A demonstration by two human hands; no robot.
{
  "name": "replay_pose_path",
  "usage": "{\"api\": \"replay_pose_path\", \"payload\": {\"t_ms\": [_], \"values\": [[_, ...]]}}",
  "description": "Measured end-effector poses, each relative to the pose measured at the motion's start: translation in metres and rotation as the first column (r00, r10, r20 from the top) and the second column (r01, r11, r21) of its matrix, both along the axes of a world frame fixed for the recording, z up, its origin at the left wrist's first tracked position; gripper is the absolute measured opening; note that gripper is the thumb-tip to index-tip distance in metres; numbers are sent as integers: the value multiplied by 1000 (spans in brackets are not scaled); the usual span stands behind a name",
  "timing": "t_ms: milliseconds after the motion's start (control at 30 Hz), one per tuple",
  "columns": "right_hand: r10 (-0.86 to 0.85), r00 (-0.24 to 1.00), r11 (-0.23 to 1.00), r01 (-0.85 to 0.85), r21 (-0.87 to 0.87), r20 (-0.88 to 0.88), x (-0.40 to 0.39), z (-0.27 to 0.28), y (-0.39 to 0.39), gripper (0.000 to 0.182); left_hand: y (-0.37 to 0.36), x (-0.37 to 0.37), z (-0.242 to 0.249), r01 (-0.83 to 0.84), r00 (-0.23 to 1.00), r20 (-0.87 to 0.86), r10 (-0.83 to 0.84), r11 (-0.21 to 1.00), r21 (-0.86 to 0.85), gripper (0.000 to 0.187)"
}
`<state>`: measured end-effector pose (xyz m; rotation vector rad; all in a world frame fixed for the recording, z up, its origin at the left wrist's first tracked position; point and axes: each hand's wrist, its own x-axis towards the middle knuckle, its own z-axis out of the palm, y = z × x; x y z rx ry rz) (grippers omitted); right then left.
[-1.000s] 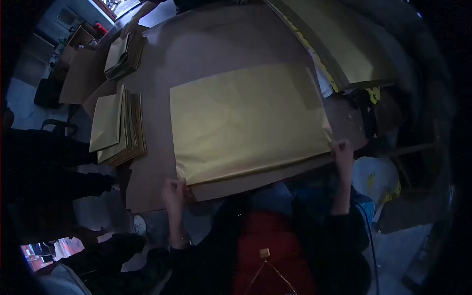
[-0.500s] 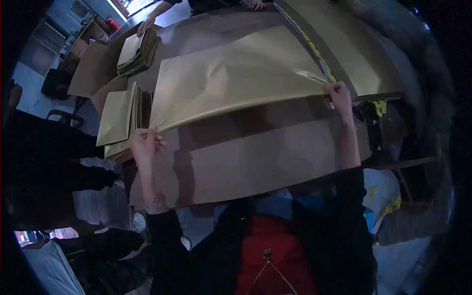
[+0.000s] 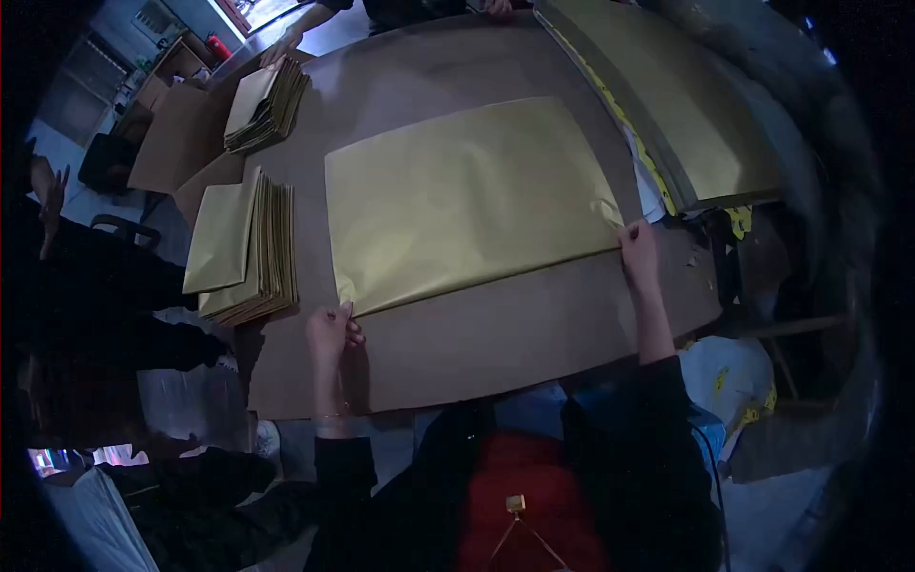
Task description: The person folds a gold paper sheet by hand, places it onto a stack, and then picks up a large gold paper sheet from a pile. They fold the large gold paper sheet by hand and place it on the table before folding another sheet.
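Fingers of the left hand point(image 3: 329, 327) and right hand point(image 3: 640, 253) pinch the near corners of a wide, rectangular gold paper sheet point(image 3: 467, 205).

From the left, a thick stack of folded gold paper point(image 3: 221, 243) sits at the side of a brown cardboard-covered table point(image 3: 496, 348); beyond it is a smaller folded gold stack point(image 3: 253, 100), with another person's hand point(image 3: 278, 48) at its far end. Next, the left thumb and fingers are clamped together on the sheet's near-left corner, which puckers at their tips; the sheet spreads beyond them and to their right. Its near edge runs between both hands. The right fingers are closed on the near-right corner, the sheet lying leftward and beyond. Farther right lies a long, flat gold pile point(image 3: 686, 114) with yellow trim along its left side.
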<state>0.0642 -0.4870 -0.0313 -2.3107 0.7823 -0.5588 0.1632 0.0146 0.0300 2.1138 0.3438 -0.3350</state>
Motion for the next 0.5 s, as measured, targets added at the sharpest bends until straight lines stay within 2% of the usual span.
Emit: {"api": "replay_pose_path", "payload": {"t_ms": [167, 233, 267, 333, 467, 500], "values": [[-2, 998, 1000, 2, 0, -61, 6, -2, -9, 24, 5, 5, -9, -23, 999, -42, 22, 999, -32, 29], [30, 987, 995, -15, 94, -156, 10, -26, -32, 23, 5, 5, -9, -6, 999, -33, 6, 1000, -5, 30], [28, 988, 996, -14, 91, -150, 11, -23, -29, 23, 3, 5, -5, -4, 1000, -26, 4, 1000, -7, 30], [-46, 982, 999, 41, -26, -185, 10, -18, -21, 23, -4, 2, 5, 11, 1000, -5, -10, 995, 96, 32], [14, 981, 999, -24, -49, -195, 12, -14, -24, 25, 0, 3, -2, 33, 999, -4, -33, 994, 104, 34], [28, 972, 1000, -29, 3, -233, 14, -11, -25, 27, -1, 2, -2, 26, 999, 17, -28, 994, 103, 35]]}}
